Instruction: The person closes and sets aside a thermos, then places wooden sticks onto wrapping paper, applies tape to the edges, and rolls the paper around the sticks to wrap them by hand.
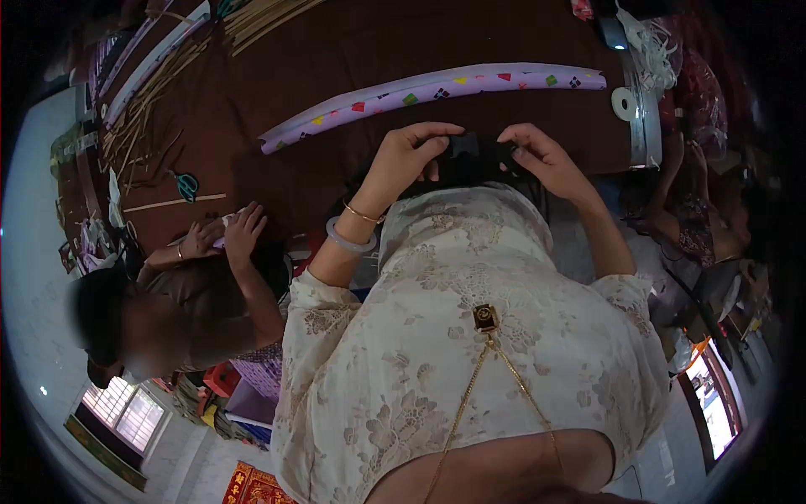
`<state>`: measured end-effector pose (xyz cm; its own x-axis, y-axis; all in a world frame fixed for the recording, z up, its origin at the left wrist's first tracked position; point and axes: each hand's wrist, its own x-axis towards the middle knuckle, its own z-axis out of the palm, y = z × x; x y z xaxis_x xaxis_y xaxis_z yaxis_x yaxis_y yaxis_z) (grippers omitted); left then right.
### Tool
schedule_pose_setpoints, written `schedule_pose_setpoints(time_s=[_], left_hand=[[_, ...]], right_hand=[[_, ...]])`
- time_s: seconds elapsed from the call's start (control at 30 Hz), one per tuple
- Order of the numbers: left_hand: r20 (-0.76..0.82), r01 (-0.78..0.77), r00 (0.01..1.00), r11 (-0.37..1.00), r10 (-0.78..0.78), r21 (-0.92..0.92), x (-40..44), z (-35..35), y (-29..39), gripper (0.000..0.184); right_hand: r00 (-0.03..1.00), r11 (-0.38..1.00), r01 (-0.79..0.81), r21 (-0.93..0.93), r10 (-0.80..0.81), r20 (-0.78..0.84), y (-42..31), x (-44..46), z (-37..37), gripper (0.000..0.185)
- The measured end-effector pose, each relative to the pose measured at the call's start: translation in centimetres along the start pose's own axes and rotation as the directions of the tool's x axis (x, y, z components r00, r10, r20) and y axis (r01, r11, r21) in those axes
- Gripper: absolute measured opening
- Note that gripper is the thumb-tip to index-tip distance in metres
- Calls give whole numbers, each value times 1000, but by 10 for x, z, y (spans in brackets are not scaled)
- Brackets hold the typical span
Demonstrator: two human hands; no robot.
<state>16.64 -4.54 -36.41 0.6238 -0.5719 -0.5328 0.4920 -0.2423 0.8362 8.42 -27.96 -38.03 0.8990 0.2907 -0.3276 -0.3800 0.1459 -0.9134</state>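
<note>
Left hand (411,158), right hand (541,158), both pinching black item (464,145), purple patterned strip (445,89) on brown table (336,50)

Tabletop (336,38): brown, matt, smooth. Center: 1 long strip (437,88), lilac, smooth, low sheen, printed pattern. Upper-right edge: 1 white roll (624,104), smooth; glossy clear plastic wrap (702,97). Center: 1 bangle (351,238), smooth, glossy; 1 necklace (463,401), shiny gold-toned metal. Garment: patterned cloth.

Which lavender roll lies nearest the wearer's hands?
The long roll lying alone just beyond the left hand and right hand; the others lie at far left.
</note>
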Motion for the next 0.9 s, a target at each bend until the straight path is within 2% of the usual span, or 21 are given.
schedule_pose_setpoints(time_s=[0.03, 0.1, 0.23, 0.3, 0.43, 0.5, 0.73, 0.83, 0.9], left_hand=[[-7, 0, 1000, 1000, 0, -2, -1, 0, 0, 24], [-6, 25, 1000, 999, -25, -39, -2, -1, 1, 24], [-39, 31, 999, 999, -32, -28, -4, 0, -1, 22], [-41, 8, 999, 998, -5, 60, -6, 2, 0, 23], [-20, 20, 1000, 994, -18, 108, -8, -2, -1, 26], [10, 28, 1000, 999, -28, 40, -9, -2, -1, 26], [2, 21, 1000, 999, -21, 38, -8, -3, -1, 25], [19, 25, 999, 997, -26, 76, -9, 0, 1, 26], [27, 29, 999, 998, -30, 51, -9, 2, 0, 26]], right_hand=[[1000, 1000, -1, 0, 1, 7, 0, 1, -1, 17], [993, 990, -10, 140, -7, 117, 0, 1, -6, 17], [985, 991, 77, 108, -93, 146, -1, 3, -6, 19], [999, 993, 41, -114, -38, 22, -6, 2, 2, 23], [998, 997, 60, -39, -61, -19, -1, 7, 7, 23], [998, 983, 19, -185, -28, -48, 1, 8, 5, 25], [998, 976, 7, -217, -22, -65, -1, 12, 10, 25], [999, 966, 9, -259, -17, -29, -5, 12, 14, 25], [998, 935, 38, -353, -51, -27, -10, 12, 17, 25]])
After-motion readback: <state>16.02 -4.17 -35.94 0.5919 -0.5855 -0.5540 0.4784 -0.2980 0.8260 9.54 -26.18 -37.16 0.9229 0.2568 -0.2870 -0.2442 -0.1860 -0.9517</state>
